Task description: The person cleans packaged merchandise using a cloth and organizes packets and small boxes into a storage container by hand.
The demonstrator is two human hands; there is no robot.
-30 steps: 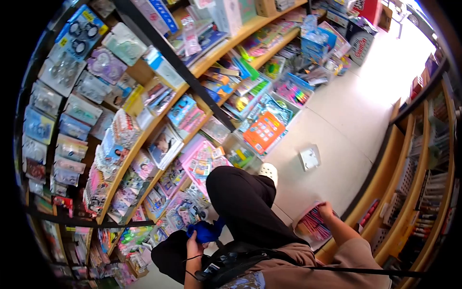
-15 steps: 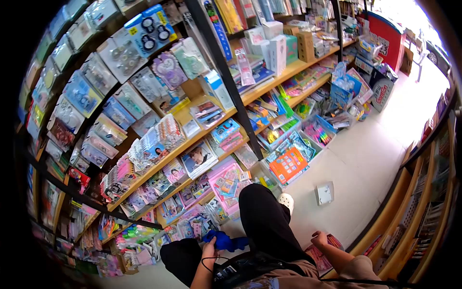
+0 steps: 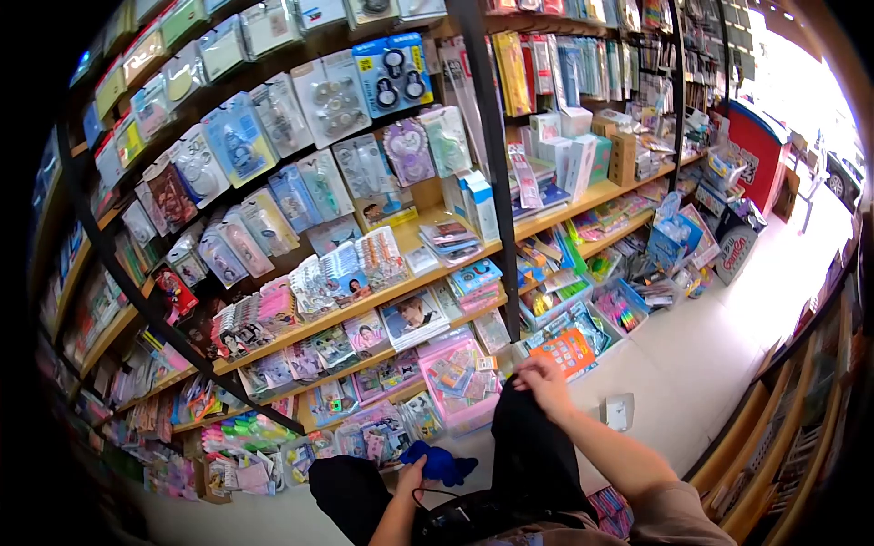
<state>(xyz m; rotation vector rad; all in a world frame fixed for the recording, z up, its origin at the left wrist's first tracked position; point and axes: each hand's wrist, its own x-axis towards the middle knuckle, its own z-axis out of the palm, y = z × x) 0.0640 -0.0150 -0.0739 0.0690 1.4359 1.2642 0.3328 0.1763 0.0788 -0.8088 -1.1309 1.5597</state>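
Both forearms (image 3: pixel 619 453) reach forward: left hand (image 3: pixel 411 475) clamped on blue bundle (image 3: pixel 444 465) pointing lengthwise rightward; right hand (image 3: pixel 545 386) by knee (image 3: pixel 523 420), grip unclear.

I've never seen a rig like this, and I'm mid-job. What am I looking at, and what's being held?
No machine here: a person works bare-handed. One camera, worn on the head, looks forward and down. The left hand holds something blue, apparently cloth. The right hand is at the knee; I can't tell whether it grips anything. Ahead, shelves carry packaged goods. A pink bin stands low in front, and a pale box lies on the floor.
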